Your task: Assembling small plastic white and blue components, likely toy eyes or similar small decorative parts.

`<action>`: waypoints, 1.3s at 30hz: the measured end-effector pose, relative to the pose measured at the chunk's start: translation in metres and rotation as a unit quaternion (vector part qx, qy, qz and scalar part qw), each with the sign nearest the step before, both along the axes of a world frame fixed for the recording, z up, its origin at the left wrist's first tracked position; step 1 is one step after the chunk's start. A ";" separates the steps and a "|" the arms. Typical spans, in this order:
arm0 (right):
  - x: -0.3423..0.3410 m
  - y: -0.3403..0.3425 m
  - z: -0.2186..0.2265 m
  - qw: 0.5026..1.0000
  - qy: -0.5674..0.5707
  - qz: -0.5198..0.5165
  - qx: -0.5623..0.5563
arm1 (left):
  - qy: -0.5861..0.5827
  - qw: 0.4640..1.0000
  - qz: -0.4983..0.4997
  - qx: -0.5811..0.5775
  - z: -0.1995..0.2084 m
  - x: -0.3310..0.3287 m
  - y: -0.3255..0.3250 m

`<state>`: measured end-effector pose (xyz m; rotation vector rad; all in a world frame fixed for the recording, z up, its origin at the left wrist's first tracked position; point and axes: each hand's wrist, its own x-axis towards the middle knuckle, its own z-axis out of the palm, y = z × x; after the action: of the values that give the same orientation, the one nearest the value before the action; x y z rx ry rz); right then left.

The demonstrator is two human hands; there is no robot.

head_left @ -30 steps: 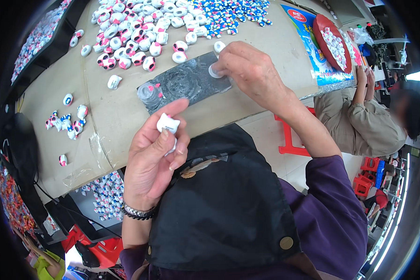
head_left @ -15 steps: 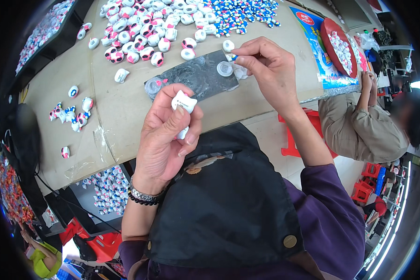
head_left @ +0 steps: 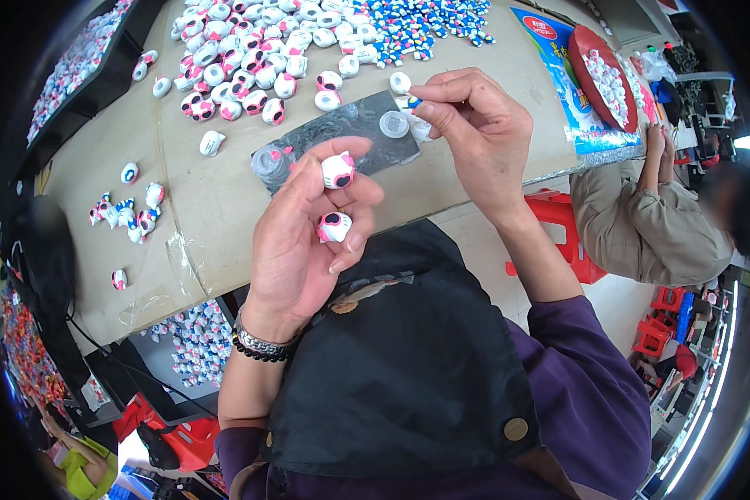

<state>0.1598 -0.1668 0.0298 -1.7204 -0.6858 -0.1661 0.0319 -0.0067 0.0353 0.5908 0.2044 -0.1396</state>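
My left hand (head_left: 290, 242) is half curled, palm up, around two white cat heads with pink-rimmed black glasses. The upper cat head (head_left: 338, 171) rests by the index finger, the lower cat head (head_left: 334, 227) among the other fingers. With thumb and forefinger my right hand (head_left: 493, 137) pinches a small blue, white and yellow toy body (head_left: 412, 102), mostly hidden by the fingertips. Below the hands lies a dark grey slab (head_left: 333, 133). On its right end sits a clear round cap (head_left: 394, 124), and on its left another clear cap (head_left: 268, 158) beside small pink bits.
A heap of white cat heads (head_left: 250, 50) lies at the far side, next to a pile of small blue bodies (head_left: 425, 25). Several assembled figures (head_left: 125, 212) lie at left. A red plate (head_left: 587, 62) holds more pieces. A person (head_left: 675, 217) sits at right.
My left fingers have loosened and turned the two cat heads so their glasses now face up. My right hand has barely moved and still pinches the small piece.
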 end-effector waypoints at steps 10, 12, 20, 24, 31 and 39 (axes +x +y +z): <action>-0.004 0.002 -0.007 0.997 0.069 -0.003 0.018 | 0.060 0.998 -0.007 0.016 -0.008 0.002 -0.004; -0.006 0.003 0.000 0.997 0.067 0.007 0.046 | 0.038 0.999 -0.008 -0.019 -0.006 0.002 -0.002; -0.003 0.002 -0.013 0.999 0.053 -0.001 0.010 | 0.029 0.999 -0.019 -0.019 -0.007 0.005 -0.006; -0.006 0.001 -0.004 0.994 0.090 0.014 0.052 | 0.017 0.999 -0.031 -0.021 -0.010 0.004 -0.006; -0.009 0.002 -0.012 0.993 0.097 0.013 0.061 | 0.044 0.998 0.012 -0.040 -0.002 0.010 -0.009; -0.024 0.005 0.011 0.967 0.181 0.078 0.163 | 0.024 0.996 0.059 0.061 -0.002 0.013 -0.019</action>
<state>0.1354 -0.1621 0.0412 -1.3281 -0.4869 0.1375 0.0449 -0.0261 0.0337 0.6955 0.2951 -0.0260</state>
